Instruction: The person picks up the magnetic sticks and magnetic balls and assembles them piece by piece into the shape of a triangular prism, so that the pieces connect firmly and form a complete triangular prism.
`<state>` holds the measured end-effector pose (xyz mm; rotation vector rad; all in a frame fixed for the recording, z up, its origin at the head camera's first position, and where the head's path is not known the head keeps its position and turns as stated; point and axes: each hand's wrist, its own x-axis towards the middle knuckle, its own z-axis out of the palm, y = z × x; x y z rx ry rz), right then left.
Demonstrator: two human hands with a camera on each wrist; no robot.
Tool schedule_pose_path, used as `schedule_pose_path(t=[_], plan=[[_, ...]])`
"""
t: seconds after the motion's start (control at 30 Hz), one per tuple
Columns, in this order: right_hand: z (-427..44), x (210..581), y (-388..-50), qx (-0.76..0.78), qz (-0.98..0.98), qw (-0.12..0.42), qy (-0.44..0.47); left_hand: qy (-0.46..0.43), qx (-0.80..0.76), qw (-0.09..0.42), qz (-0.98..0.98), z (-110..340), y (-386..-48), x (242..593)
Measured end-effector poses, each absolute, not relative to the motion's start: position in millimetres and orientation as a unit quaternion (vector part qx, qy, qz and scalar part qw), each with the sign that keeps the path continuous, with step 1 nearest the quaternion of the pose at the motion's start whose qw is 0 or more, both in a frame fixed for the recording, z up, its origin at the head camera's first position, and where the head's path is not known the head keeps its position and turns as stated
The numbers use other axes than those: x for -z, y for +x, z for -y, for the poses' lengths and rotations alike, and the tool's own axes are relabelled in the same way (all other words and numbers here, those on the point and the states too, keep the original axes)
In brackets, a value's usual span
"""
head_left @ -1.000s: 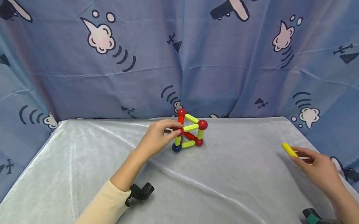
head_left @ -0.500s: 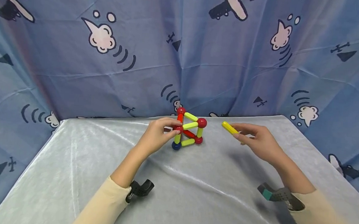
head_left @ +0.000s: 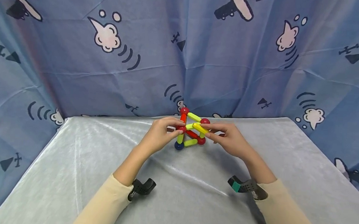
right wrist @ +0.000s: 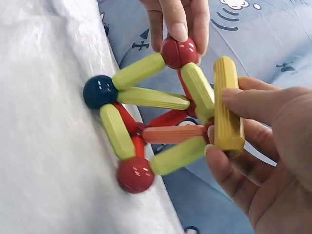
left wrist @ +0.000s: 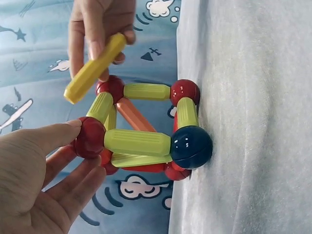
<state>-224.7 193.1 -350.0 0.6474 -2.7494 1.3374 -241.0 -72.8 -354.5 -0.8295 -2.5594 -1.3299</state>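
Observation:
A box-like frame of yellow-green and red building sticks joined by balls stands on the cloth in the head view. My left hand [head_left: 160,134] pinches the frame's near upper red ball [left wrist: 90,137] between thumb and fingers. Below that ball, a dark blue ball [left wrist: 191,147] rests on the cloth. My right hand [head_left: 230,139] pinches a bright yellow building stick [head_left: 200,128], held tilted by the frame's upper right red ball [head_left: 205,120]. In the left wrist view, the stick's lower end points into the air; whether it touches the frame I cannot tell.
A pale grey velvety cloth [head_left: 105,162] with creases covers the table. Behind it hangs a blue curtain [head_left: 138,90] printed with planes and clouds. Each wrist wears a black camera mount, such as the right one [head_left: 245,185].
My right hand has carried the yellow building stick leftward from the table's right side to the frame. The left hand keeps its grip on the red ball.

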Motion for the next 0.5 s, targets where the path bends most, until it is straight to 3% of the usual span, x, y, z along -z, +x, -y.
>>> schedule_pose_path(t=[0.5], plan=[[-181.5, 374.7, -228.1, -0.441, 0.867, 0.013, 0.233, -0.283, 0.441, 0.091, 0.847, 71.4, -240.7, 356.2]])
